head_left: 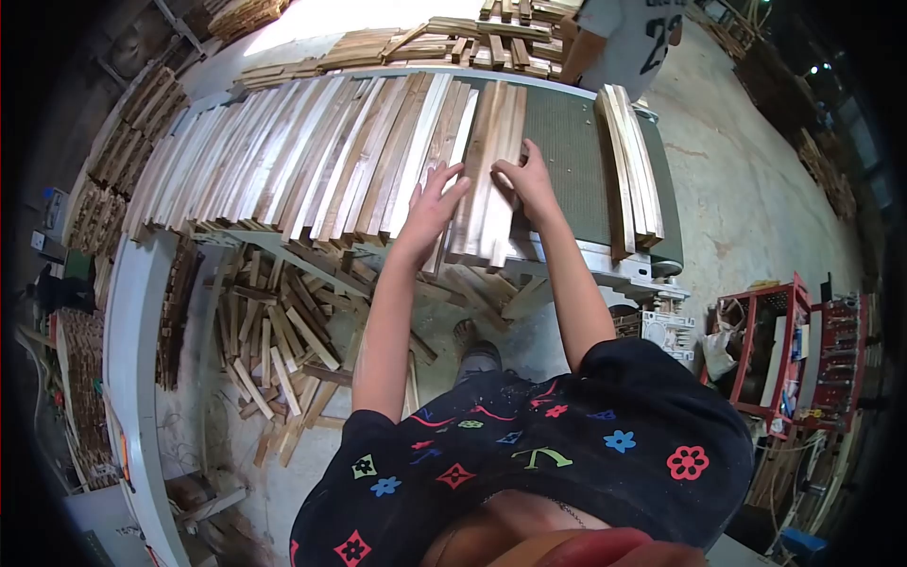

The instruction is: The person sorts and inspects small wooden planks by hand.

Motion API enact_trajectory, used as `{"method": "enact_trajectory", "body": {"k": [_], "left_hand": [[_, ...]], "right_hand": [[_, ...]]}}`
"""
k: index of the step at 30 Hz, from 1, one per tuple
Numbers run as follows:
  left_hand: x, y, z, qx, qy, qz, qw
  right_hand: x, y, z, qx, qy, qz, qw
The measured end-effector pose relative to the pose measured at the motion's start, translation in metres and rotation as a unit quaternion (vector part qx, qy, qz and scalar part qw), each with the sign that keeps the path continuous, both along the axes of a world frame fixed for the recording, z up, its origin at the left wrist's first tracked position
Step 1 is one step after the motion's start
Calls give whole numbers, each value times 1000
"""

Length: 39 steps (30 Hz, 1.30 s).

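Observation:
A small group of wooden strips [488, 180] lies side by side between my hands, slightly blurred at the near end. My right hand [535, 181] is at their right edge, its thumb over the top and its fingers down along the side. On the left, my left hand [433, 210] has its fingers stretched out over neighbouring strips, fingertips close to the group's left edge. A long row of wooden strips [312, 156] fills the left part of the green conveyor belt [565, 170]. Several more strips [630, 170] lie together at the belt's right end.
Beneath the conveyor, loose wood offcuts [283, 331] are heaped on the floor. Stacked wood [425, 47] lies beyond the belt, near another person [619, 47] in a grey shirt. A red tool rack [789, 350] stands at the right. A pale metal beam [137, 350] runs along the left.

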<state>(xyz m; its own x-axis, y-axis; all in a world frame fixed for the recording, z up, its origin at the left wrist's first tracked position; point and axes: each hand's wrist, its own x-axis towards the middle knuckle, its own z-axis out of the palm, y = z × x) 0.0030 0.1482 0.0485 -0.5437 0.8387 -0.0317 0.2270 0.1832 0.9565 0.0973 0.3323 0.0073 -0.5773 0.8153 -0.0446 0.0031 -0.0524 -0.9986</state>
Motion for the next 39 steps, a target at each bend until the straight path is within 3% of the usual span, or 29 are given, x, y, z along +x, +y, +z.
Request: {"method": "enact_trajectory", "body": {"k": [1, 3, 5, 6, 7, 8, 9, 10, 11, 13, 14, 16, 17, 19, 21, 22, 24, 25, 26, 27, 28, 29, 31, 33, 34, 35, 37, 38, 39], "left_hand": [[-1, 2, 1, 10, -57, 4, 998], [0, 0, 3, 52, -130, 26, 990], [-6, -2, -4, 80, -124, 1, 989], [-4, -3, -3, 77, -101, 5, 992], [-2, -6, 0, 74, -78, 13, 994], [12, -12, 11, 115, -3, 38, 993], [32, -23, 22, 156, 72, 63, 983], [48, -39, 23, 184, 93, 44, 977], [69, -59, 33, 205, 101, 7, 974], [109, -92, 44, 246, 67, -99, 962], [126, -101, 44, 265, 27, -165, 950], [164, -103, 37, 229, -51, -180, 955], [178, -101, 21, 191, -135, -182, 955], [203, -93, -15, 78, -157, -164, 971], [221, -87, -43, 90, 37, -176, 980], [233, -79, -74, 93, -93, -149, 980], [249, -57, -102, 44, -347, -84, 933], [254, -49, -118, 20, -473, -44, 880], [246, -35, -165, 112, -660, -198, 716], [246, -30, -204, 208, -780, -336, 485], [267, -40, -125, 66, -747, -74, 658], [268, -34, -140, 132, -740, -119, 649], [272, -28, -157, 159, -706, -143, 675], [271, -28, -174, 184, -665, -160, 706], [268, -29, -171, 180, -692, -152, 682], [266, -29, -168, 210, -782, -165, 563], [259, -26, -123, 255, -759, -286, 526], [259, -36, -94, 232, -797, -222, 511], [254, -30, -98, 258, -793, -282, 474]], "right_hand": [[-4, -7, -3, -33, 42, 2, 999], [-6, -4, -19, 102, -16, -10, 995], [17, -5, -9, 84, 12, 45, 995], [36, -2, -3, 196, -16, 23, 980], [60, 2, 7, 312, -97, -9, 945], [88, 5, 27, 426, -247, -55, 869], [109, 13, 30, 447, -346, -126, 815], [130, 22, 35, 429, -418, -162, 784], [148, 41, 26, 446, -498, -183, 721], [171, 72, 14, 405, -557, -192, 699], [174, 81, 13, 375, -530, -172, 741], [177, 90, 16, 315, -466, -127, 817], [178, 85, 14, 322, -471, -129, 811], [180, 71, 15, 338, -480, -134, 798], [193, 36, 8, 380, -454, -142, 793], [204, 12, 7, 389, -439, -135, 799], [229, -43, 14, 390, -416, -106, 815], [241, -74, 19, 382, -412, -82, 823], [251, -103, 20, 392, -396, -87, 826], [259, -131, 21, 405, -380, -91, 826], [267, -158, 21, 405, -382, -82, 827], [275, -180, 22, 409, -382, -77, 825], [296, -203, 13, 437, -282, -27, 854], [327, -206, 22, 395, -279, 116, 868], [343, -206, 31, 418, -240, 146, 864], [360, -209, 42, 433, -236, 165, 854], [377, -215, 68, 426, -199, 168, 866], [377, -216, 81, 462, -192, 165, 850], [377, -216, 84, 472, -187, 162, 846]]}}
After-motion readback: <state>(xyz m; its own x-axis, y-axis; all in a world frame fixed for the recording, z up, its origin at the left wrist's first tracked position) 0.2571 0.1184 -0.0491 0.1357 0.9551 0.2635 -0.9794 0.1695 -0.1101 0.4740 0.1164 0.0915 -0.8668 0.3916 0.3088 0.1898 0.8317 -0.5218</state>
